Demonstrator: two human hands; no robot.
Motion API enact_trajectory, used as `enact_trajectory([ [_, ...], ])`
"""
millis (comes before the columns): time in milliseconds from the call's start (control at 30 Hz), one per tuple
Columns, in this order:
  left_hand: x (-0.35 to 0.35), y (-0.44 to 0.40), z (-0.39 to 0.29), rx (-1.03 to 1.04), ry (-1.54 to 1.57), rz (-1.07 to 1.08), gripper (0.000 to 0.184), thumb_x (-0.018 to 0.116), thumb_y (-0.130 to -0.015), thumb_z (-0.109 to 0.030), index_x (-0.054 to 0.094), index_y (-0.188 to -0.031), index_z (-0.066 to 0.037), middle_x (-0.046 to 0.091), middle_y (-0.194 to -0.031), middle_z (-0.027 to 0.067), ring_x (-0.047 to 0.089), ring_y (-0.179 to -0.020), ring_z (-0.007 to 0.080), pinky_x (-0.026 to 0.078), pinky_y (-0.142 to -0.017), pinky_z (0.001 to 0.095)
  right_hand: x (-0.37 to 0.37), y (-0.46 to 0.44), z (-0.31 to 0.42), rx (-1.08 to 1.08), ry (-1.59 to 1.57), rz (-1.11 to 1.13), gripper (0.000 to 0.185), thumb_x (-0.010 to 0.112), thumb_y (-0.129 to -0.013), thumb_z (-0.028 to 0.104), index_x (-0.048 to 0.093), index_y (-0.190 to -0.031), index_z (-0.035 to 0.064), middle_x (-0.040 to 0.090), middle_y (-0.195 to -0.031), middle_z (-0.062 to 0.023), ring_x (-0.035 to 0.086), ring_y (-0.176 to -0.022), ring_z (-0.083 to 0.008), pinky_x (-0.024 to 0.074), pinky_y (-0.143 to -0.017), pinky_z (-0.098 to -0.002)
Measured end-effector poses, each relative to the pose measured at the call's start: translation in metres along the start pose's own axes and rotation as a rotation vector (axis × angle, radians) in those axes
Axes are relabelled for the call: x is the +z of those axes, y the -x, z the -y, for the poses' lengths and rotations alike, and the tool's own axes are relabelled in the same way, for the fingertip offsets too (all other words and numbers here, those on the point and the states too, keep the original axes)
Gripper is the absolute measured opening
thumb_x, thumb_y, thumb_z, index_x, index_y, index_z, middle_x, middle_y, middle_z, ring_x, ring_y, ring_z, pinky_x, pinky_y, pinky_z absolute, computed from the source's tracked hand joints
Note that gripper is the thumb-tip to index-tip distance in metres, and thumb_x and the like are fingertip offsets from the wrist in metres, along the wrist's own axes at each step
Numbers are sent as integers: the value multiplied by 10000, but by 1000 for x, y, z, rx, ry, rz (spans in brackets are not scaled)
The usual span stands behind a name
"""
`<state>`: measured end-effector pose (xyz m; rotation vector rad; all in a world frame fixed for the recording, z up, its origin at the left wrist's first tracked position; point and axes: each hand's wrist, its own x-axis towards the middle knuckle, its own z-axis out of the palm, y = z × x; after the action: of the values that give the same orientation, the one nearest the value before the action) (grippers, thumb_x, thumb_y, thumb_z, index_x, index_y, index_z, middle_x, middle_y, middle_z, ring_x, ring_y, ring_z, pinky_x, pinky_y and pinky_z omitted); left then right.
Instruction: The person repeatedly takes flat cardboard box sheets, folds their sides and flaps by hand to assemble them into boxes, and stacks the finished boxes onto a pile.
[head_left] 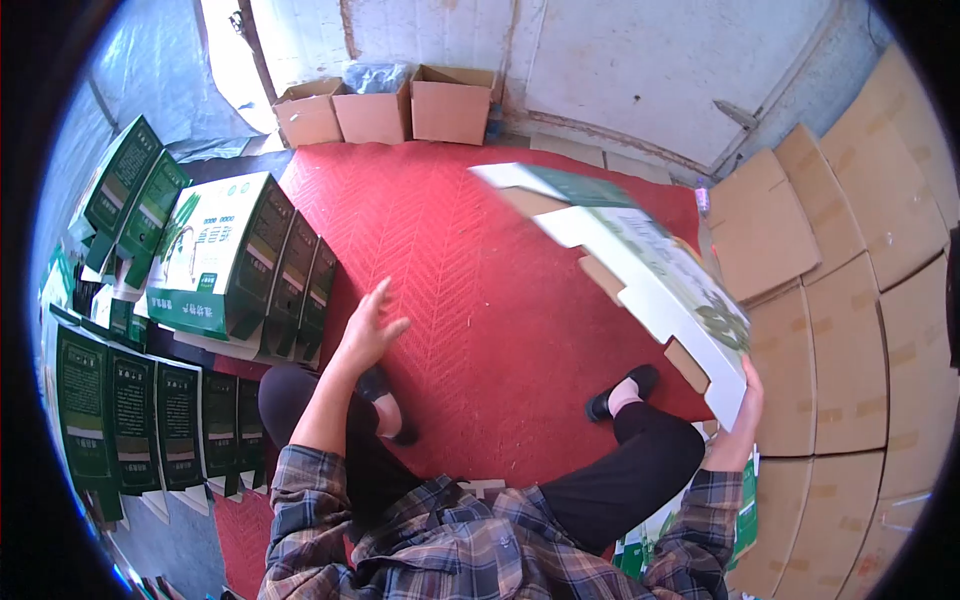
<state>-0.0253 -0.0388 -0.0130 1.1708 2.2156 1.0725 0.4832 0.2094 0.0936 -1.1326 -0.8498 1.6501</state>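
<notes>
My right hand grips the lower right end of a flattened green and white printed carton, which is tilted in the air over the right side of the red mat. Cut flaps show along the carton's lower left edge, and its far end is blurred. My left hand is raised over the mat at centre left, its fingers apart and nothing in it. To its left stand folded green and white boxes in a row.
More green boxes line the lower left. Three open brown cartons stand by the back wall. Stacked brown cartons fill the right side. Printed cardboard lies beside my right knee. The red mat covers the floor.
</notes>
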Motion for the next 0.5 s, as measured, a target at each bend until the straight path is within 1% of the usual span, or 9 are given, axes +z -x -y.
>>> enact_trajectory([
  [33, -1, -3, 3, 17, 111, -107, 786, 751, -806, -207, 352, -1473, -86, 566, -1261, 181, 582, -1104, 291, 471, -956, 388, 18, 4, 2, -13, 49, 32, 405, 510, -948, 264, 597, -1204, -37, 690, -1070, -147, 686, -941, -252, 533, -856, -338],
  [67, -6, -4, -5, 17, 235, -162, 829, 752, -815, -202, 300, -1502, -102, 504, -1361, 157, 533, -1174, 261, 438, -997, 375, 33, 2, 0, -9, 52, 37, 405, 510, -948, 264, 597, -1204, -37, 690, -1070, -147, 686, -941, -252, 533, -856, -338],
  [167, -19, -13, -14, 134, 659, -267, 801, 714, -866, -188, 259, -1517, -88, 449, -1435, 117, 489, -1232, 239, 388, -1051, 367, 61, -9, -8, 66, 133, 226, 432, 518, -933, 272, 593, -1214, -48, 686, -1066, -161, 683, -937, -259, 530, -866, -353],
  [200, -21, -8, -17, 134, 839, -249, 678, 690, -893, -216, 361, -1469, -76, 514, -1366, 98, 509, -1201, 197, 410, -1018, 343, 60, -20, -17, 69, 132, 229, 432, 518, -933, 272, 593, -1214, -48, 686, -1066, -161, 683, -937, -259, 530, -866, -353],
  [267, -31, -5, -15, 42, 923, -223, 494, 679, -908, -247, 518, -1344, -78, 601, -1235, 52, 544, -1129, 136, 434, -948, 293, 56, -43, -36, 266, 58, 310, 384, 518, -926, 265, 619, -1146, -34, 684, -1069, -168, 683, -921, -259, 555, -803, -386],
  [300, -32, -3, -17, 32, 876, -258, 308, 660, -926, -261, 638, -1165, -68, 657, -1075, 4, 577, -1013, 89, 436, -875, 252, 54, -51, -45, 271, 55, 307, 384, 518, -926, 265, 619, -1146, -34, 684, -1069, -168, 683, -921, -259, 555, -803, -386],
  [367, -29, -4, -9, -22, 880, -267, 274, 654, -931, -259, 660, -1123, -65, 666, -1027, -8, 584, -968, 83, 438, -855, 247, 52, -64, -58, 279, 97, 160, 343, 489, -925, 349, 614, -1004, 39, 699, -973, -158, 692, -736, -233, 553, -578, -395],
  [433, -27, -3, -9, -124, 895, -275, 214, 653, -933, -237, 700, -1037, -56, 681, -916, -19, 598, -853, 76, 447, -800, 244, 52, -78, -66, 337, 147, 159, 362, 470, -934, 372, 604, -1028, 49, 696, -935, -146, 684, -715, -229, 544, -573, -386],
  [500, -27, -1, -9, -162, 871, -228, 217, 656, -931, -233, 699, -1038, -50, 684, -915, -14, 602, -834, 78, 451, -781, 243, 59, -81, -68, 375, 239, 147, 444, 407, -975, 468, 557, -1110, 72, 682, -857, -112, 663, -718, -215, 536, -597, -377],
])
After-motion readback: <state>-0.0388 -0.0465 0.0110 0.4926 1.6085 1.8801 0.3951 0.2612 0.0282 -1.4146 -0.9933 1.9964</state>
